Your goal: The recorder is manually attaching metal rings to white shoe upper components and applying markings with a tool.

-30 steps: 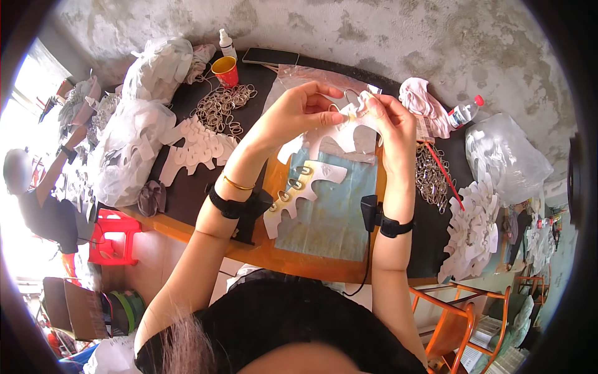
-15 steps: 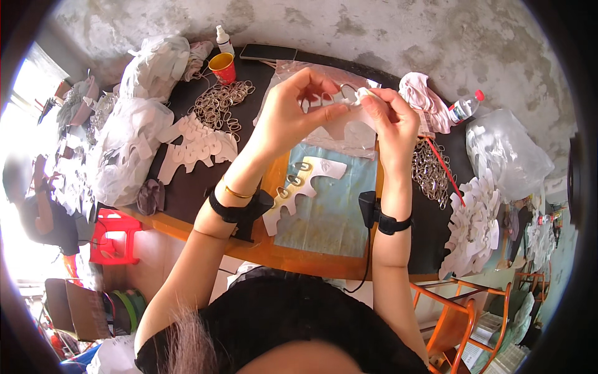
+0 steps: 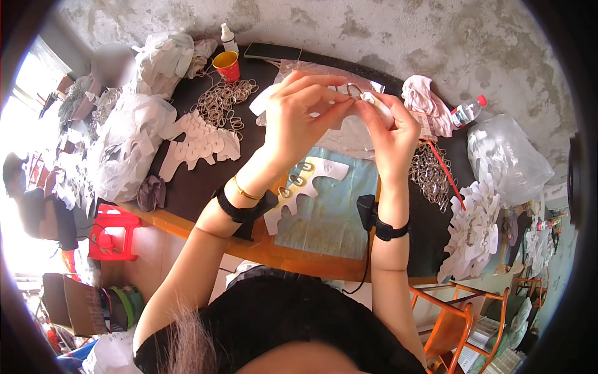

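A dark tabletop [image 3: 199, 187] with an orange-brown wooden edge [image 3: 249, 250] bows across the view, against a rough, blotchy grey wall [image 3: 349, 31] at twelve o'clock. Taking the blue sheet [image 3: 324, 230] at the table's middle as the clock's centre, a red plastic stool [image 3: 115, 234] stands at nine and an orange-framed chair [image 3: 451, 330] between four and five.

At one o'clock, above the sheet, the right hand [image 3: 395, 128] pinches a bunched white cutout [image 3: 380, 109] between thumb and fingers. The left hand [image 3: 302, 109] has bent fingers, thumb and fingertip drawn close beside a metal ring [image 3: 354, 89] between the hands; I cannot tell whether they grip it.

On the sheet's upper left lies a flat, scalloped white piece [image 3: 327, 169] bearing oval metal rings. Shiny loose loops [image 3: 221, 103] heap between ten and eleven; another tangled metal pile [image 3: 430, 174] sits at two, a thin red stick [image 3: 447, 176] across it. Matte, notched white shapes [image 3: 470, 237] pile at three, and a crinkled clear bag [image 3: 507, 159] bulges between two and three.
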`<state>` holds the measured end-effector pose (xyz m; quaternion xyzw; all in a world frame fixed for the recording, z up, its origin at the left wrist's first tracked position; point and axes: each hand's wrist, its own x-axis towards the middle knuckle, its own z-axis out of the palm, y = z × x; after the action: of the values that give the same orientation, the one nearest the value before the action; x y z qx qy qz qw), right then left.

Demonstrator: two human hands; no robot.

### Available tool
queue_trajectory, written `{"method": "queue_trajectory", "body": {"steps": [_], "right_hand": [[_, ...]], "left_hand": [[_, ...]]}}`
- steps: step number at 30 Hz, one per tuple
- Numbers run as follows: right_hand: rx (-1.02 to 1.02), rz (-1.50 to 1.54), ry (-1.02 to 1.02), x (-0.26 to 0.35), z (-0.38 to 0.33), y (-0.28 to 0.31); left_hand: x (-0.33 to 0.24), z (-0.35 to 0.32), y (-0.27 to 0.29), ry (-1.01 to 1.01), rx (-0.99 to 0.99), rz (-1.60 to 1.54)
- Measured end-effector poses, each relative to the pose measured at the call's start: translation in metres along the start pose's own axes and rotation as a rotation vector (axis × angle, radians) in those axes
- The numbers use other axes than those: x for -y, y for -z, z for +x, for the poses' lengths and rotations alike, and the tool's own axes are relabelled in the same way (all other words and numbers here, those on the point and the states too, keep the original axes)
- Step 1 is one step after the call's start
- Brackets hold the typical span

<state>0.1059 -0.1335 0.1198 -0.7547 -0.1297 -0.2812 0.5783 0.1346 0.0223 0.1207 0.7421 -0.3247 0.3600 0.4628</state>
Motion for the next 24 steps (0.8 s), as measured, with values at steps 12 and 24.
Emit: {"method": "queue_trajectory", "body": {"steps": [12,24], "right_hand": [[0.065,0.417,-0.226,0.0,-0.005,0.002],[0.386,1.275,-0.838,-0.032,-0.005,-0.004]], "left_hand": [[0.003,0.002,0.015,0.216,0.267,-0.317],[0.004,0.006,0.015,0.29,0.271,-0.683]]}}
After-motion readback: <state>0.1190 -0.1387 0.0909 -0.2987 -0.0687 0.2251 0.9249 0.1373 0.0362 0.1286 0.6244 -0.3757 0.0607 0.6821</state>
